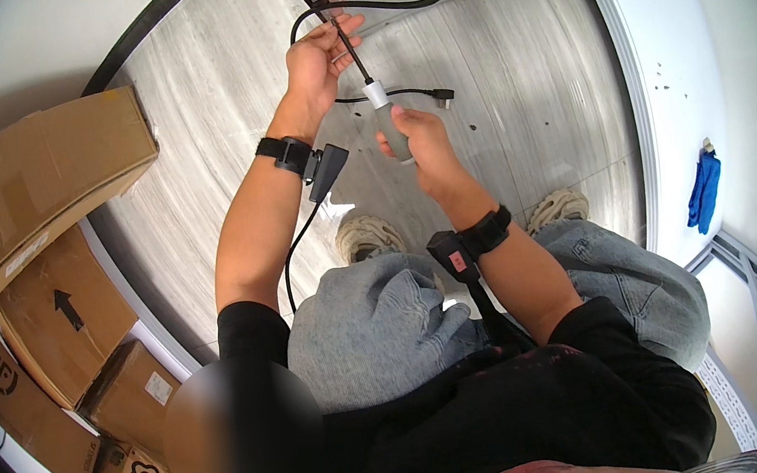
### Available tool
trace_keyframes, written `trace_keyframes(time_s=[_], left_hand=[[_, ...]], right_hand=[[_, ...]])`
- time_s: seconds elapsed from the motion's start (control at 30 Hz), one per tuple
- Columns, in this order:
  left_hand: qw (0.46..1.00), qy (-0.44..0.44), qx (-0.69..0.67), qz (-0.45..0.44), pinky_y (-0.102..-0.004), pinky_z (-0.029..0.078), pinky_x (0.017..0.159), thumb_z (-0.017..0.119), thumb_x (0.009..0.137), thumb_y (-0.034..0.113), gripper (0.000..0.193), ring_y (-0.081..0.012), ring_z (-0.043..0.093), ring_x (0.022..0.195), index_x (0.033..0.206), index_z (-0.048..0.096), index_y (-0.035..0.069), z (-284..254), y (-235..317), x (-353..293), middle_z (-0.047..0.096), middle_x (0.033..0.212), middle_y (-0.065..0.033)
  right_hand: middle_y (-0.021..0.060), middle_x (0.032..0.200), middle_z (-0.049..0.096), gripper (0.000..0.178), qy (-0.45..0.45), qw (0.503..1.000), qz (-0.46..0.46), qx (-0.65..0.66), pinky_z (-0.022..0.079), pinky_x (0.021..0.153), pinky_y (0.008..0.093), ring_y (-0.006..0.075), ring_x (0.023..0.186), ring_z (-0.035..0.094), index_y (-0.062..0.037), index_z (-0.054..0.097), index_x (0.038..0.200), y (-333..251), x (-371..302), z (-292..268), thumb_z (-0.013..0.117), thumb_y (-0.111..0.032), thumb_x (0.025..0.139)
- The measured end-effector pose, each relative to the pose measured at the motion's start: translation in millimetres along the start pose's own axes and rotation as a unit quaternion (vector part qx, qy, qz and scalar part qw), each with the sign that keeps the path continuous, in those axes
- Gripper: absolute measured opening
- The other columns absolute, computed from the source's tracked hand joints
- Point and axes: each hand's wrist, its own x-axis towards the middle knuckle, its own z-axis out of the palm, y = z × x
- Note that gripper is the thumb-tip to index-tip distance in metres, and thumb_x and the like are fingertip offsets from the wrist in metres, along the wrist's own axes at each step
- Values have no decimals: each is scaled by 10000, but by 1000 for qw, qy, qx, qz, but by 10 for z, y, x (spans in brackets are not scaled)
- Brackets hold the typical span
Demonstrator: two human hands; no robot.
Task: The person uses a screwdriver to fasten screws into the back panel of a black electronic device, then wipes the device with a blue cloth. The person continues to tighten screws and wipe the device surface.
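My right hand (423, 140) is closed around the grey handle (392, 132) of a tool with a white collar and a long, thin black shaft (356, 62). The shaft runs up past the top edge of the view; its far end is out of sight. My left hand (318, 61) is at the shaft, its fingers stretched out and apart, with the shaft crossing over them. Close by the left fingers, a thick black cable (407, 3) loops across the shaft. Below it, a thin black cord ends in a plug (443, 98) on the floor.
Cardboard boxes (46, 174) are stacked along the left side. A white panel (663, 47) stands at the right, with a blue cloth (704, 191) hanging on it. My shoes (369, 236) rest on the grey wood-look floor (513, 89). Black devices are strapped to both wrists.
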Motion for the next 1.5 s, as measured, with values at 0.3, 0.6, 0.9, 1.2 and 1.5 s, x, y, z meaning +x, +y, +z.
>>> trace_keyframes(time_s=[0.3, 0.6, 0.9, 1.2, 1.5], left_hand=[[1000, -1, 4, 4, -244, 462, 769, 338, 989, 132, 315, -118, 582, 869, 1227, 507, 13, 25, 30, -30, 640, 1159, -96], [1000, -3, -3, 1, -250, 462, 769, 329, 992, 140, 321, -119, 583, 872, 1230, 507, 18, 11, 22, -15, 637, 1165, -98], [1000, -14, -14, 9, -248, 463, 761, 334, 992, 140, 320, -125, 586, 880, 1236, 500, 14, -24, -6, 0, 631, 1176, -103], [1000, -11, -11, 9, -247, 462, 744, 335, 991, 140, 322, -124, 583, 870, 1240, 493, 8, -10, 4, -15, 630, 1179, -106], [1000, -13, -18, 11, -253, 467, 748, 335, 989, 133, 322, -129, 588, 876, 1233, 495, -2, -28, -9, 8, 628, 1181, -115]], right_hand=[[59, 765, 612, 338, -37, 999, -24, -30, 438, 588, 284, 129, 684, 564, 6, 561, 1013, 0, -17, 16, 562, -320, 926], [92, 841, 626, 282, -9, 1000, -28, -7, 449, 579, 287, 152, 653, 576, -1, 523, 1022, -44, -46, 56, 512, -274, 951], [118, 887, 610, 341, 2, 998, -30, -61, 464, 588, 295, 176, 652, 590, 0, 477, 1066, -100, -69, 48, 577, -291, 919], [82, 876, 586, 335, -71, 994, 34, 72, 466, 579, 310, 162, 670, 568, -3, 515, 1034, -103, -24, -11, 644, -270, 877], [74, 748, 609, 340, -48, 998, -1, 27, 431, 526, 265, 135, 631, 553, -1, 553, 1008, -73, -32, 17, 491, -332, 958]])
